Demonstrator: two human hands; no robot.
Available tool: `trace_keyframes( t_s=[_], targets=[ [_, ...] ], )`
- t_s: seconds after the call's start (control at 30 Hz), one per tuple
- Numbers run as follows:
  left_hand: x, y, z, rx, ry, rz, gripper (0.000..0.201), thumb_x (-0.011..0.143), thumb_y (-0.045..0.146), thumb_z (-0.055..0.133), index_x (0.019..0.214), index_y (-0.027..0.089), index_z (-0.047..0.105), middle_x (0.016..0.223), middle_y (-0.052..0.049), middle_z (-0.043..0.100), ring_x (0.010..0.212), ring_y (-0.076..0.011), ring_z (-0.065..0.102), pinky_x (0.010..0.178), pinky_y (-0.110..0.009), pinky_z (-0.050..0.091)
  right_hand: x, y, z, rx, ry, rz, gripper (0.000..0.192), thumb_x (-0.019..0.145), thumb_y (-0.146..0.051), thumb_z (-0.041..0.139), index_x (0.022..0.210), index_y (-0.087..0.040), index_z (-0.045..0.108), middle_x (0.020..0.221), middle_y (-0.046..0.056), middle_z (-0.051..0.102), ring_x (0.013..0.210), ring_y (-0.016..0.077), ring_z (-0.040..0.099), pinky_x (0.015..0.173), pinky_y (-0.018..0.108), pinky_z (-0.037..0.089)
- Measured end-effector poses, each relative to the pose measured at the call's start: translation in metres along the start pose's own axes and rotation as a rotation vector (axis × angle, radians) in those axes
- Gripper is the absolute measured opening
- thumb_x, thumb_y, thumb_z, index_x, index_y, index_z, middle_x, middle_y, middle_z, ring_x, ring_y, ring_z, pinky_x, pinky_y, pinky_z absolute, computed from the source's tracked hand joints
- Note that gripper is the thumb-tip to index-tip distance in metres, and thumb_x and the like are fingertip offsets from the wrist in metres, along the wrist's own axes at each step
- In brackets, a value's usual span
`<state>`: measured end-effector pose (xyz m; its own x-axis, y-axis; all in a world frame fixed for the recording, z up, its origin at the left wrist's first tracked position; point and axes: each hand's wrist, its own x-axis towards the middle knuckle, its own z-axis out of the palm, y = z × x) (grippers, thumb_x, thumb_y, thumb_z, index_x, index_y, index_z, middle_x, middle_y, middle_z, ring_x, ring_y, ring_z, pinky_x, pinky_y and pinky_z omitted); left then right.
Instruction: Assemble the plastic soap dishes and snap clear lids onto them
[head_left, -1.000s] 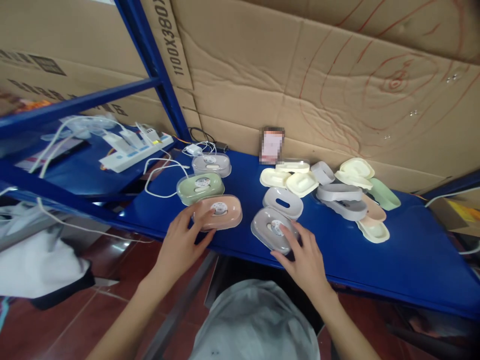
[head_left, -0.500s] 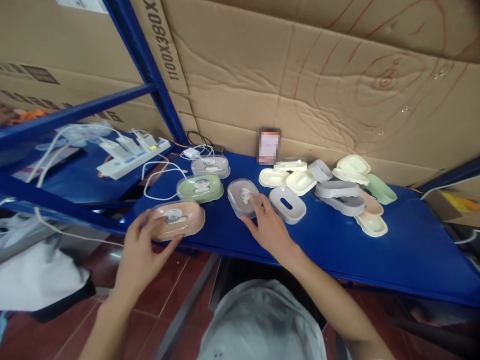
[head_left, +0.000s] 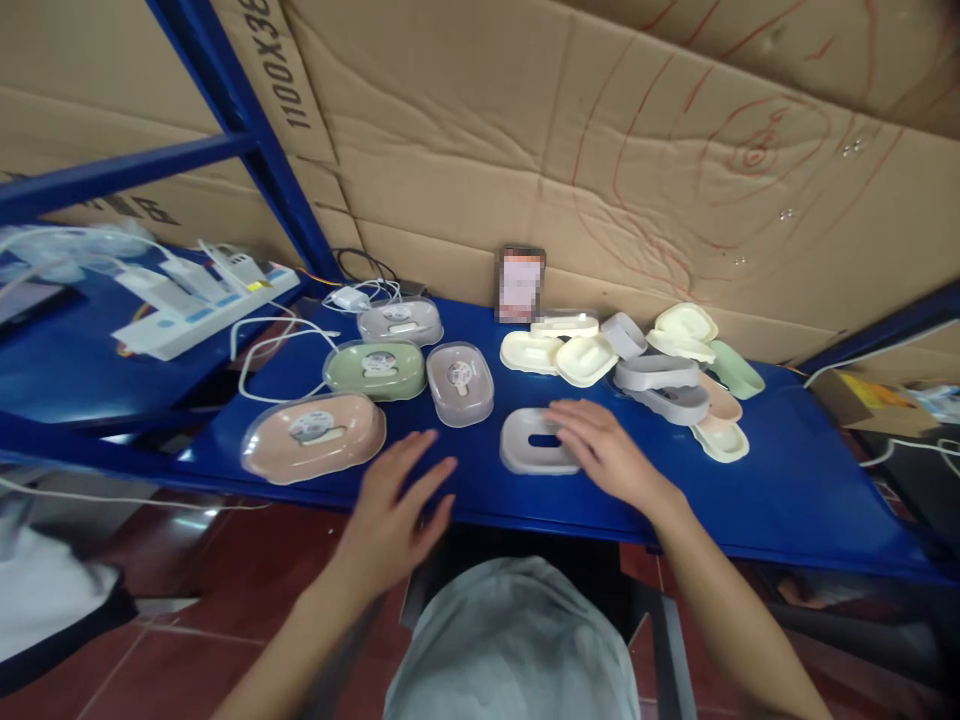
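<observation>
My right hand [head_left: 611, 455] has its fingers over the right end of a pale grey oval plastic dish [head_left: 517, 452], which has a slot in its middle. The dish lies on the blue table; my thumb is hidden. My left hand [head_left: 397, 505] hovers at the table's front edge with fingers apart, holding nothing. To its left sits a peach dish under a clear lid [head_left: 315, 440] with a round label. Behind are a green lidded dish [head_left: 376, 371], a grey-mauve one [head_left: 460, 385] standing lengthwise, and another grey-mauve one [head_left: 401, 322] at the back.
Loose cream dishes [head_left: 586, 360], grey rings [head_left: 664, 388], a green piece [head_left: 735, 370] and a peach piece [head_left: 720, 402] lie to the right. A phone [head_left: 519, 285] leans on the cardboard [head_left: 450, 160]. A power strip [head_left: 202, 320] with white cables is at the left.
My left hand has let go of the peach lidded dish and moved right. My right hand has left the grey-mauve lidded dish for the slotted grey dish, which is now turned and nearer me.
</observation>
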<state>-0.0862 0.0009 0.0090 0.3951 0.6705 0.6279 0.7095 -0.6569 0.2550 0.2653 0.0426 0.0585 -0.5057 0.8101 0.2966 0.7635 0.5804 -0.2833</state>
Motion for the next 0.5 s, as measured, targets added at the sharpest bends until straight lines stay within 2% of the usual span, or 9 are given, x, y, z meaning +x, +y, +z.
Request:
trace_keyframes(
  t_s=[0.1,0.2,0.27,0.33,0.4,0.5],
  targets=[
    [0.030,0.029,0.026,-0.086,-0.224,0.114,0.047,0.103,0.018,0.060,0.149,0.027,0.057,0.165,-0.013,0.051,0.155,-0.0348,0.047,0.125,-0.059,0.043,0.014,0.031,-0.005,-0.173,0.128,0.111,0.047,0.108,-0.015,0.043,0.150,-0.020,0.061,0.153,0.013,0.065,0.147,0.0292,0.056,0.124,0.057,0.041],
    [0.048,0.039,0.042,-0.189,-0.364,0.138,0.045,0.100,0.025,0.066,0.144,0.025,0.062,0.158,-0.011,0.059,0.151,-0.0332,0.053,0.126,-0.057,0.043,0.025,0.054,0.000,-0.256,0.114,0.153,0.037,0.105,-0.019,0.052,0.138,-0.015,0.070,0.142,0.019,0.071,0.137,0.0374,0.062,0.119,0.064,0.044],
    [0.051,0.039,0.044,-0.252,-0.393,0.087,0.052,0.094,0.034,0.076,0.143,0.025,0.062,0.156,-0.012,0.061,0.148,-0.0340,0.055,0.125,-0.057,0.044,0.024,0.056,0.004,-0.231,0.084,0.121,0.028,0.105,-0.023,0.057,0.125,-0.016,0.075,0.129,0.017,0.077,0.125,0.0356,0.069,0.112,0.059,0.051],
    [0.049,0.036,0.044,-0.282,-0.384,0.014,0.061,0.086,0.047,0.086,0.137,0.023,0.064,0.156,-0.014,0.059,0.146,-0.0370,0.056,0.124,-0.059,0.045,0.014,0.051,0.005,-0.198,0.068,0.085,0.025,0.107,-0.025,0.056,0.119,-0.019,0.076,0.123,0.013,0.079,0.121,0.0310,0.071,0.110,0.052,0.055],
    [0.045,0.033,0.043,-0.284,-0.354,-0.051,0.064,0.080,0.055,0.090,0.130,0.022,0.067,0.158,-0.016,0.056,0.145,-0.0400,0.055,0.121,-0.062,0.047,-0.002,0.042,0.002,-0.143,0.071,0.049,0.025,0.108,-0.025,0.054,0.122,-0.021,0.074,0.125,0.011,0.078,0.125,0.0283,0.069,0.113,0.050,0.053],
    [0.042,0.030,0.041,-0.320,-0.344,-0.075,0.057,0.085,0.048,0.088,0.133,0.024,0.066,0.160,-0.016,0.053,0.146,-0.0381,0.054,0.119,-0.059,0.050,-0.037,0.034,-0.006,-0.076,0.104,0.061,0.031,0.108,-0.017,0.048,0.127,-0.024,0.071,0.134,0.008,0.075,0.137,0.0284,0.063,0.116,0.054,0.051]
  ],
)
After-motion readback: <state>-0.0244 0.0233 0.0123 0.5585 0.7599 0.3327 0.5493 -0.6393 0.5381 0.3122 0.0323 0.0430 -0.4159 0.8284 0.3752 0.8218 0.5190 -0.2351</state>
